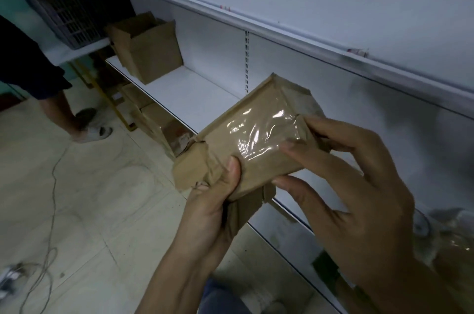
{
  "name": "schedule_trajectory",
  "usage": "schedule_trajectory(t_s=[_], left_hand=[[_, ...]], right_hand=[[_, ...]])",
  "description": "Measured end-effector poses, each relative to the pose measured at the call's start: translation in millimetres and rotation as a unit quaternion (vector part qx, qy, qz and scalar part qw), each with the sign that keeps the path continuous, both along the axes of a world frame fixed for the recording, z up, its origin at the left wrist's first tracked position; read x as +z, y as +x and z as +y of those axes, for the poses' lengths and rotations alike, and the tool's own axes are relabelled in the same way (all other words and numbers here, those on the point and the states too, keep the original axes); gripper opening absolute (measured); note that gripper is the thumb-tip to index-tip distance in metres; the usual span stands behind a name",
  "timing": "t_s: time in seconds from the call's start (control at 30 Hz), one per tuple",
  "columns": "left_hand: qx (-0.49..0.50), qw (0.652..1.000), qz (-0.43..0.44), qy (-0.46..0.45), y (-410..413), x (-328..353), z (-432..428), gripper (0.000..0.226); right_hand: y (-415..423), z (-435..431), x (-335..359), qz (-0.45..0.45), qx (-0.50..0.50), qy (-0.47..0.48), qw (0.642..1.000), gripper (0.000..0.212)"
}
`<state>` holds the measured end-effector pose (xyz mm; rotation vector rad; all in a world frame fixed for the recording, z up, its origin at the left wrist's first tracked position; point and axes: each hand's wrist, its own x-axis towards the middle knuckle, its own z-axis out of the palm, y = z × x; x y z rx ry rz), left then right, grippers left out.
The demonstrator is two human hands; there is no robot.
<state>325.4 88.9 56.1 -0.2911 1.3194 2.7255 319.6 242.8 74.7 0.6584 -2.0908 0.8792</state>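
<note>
head view | flat brown cardboard packet wrapped in clear glossy tape [252,143] held mid-air, near white metal shelf [195,98] | left hand [213,208] grip grasping its near-left end | right hand [354,193] grip pinching its right end | open brown carton [147,48] far left on shelf

Parcel [256,134] between both hands, before shelves [307,13]; open carton [148,49] on shelf, far left.

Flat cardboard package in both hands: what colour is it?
The flat cardboard package is tan brown under glossy clear tape; the head view shows it.
</note>
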Motion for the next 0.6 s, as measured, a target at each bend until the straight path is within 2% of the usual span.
schedule_trajectory(t_s=[0.07,0.13,0.27,0.37,0.47,0.6], left_hand=[[0.007,1.0,0.003,-0.004,1.7,-0.3,5.9,0.06],[0.023,0.999,-0.008,-0.023,3.9,1.4,10.6,0.049],[0.033,0.995,-0.048,-0.081,9.1,3.1,17.5,0.029],[0.032,0.99,-0.069,-0.119,9.5,5.3,25.6,0.024],[0.053,0.981,-0.038,-0.184,7.9,6.2,37.2,0.026],[0.12,0.96,0.009,-0.252,7.1,4.9,46.0,0.029]], right_hand=[[1.9,4.5,-0.1,-0.015,-0.004,-0.01,1.0,0.032],[2.1,8.0,-2.3,-0.033,-0.026,-0.011,0.999,0.034],[-0.1,12.9,-8.1,-0.034,-0.121,0.068,0.99,0.04],[1.2,11.9,-7.5,0.019,-0.157,0.124,0.98,0.035],[-4.5,9.7,-16.4,0.054,-0.121,0.137,0.982,0.026],[-17.1,5.2,-37.2,0.024,-0.052,0.132,0.99,0.036]])
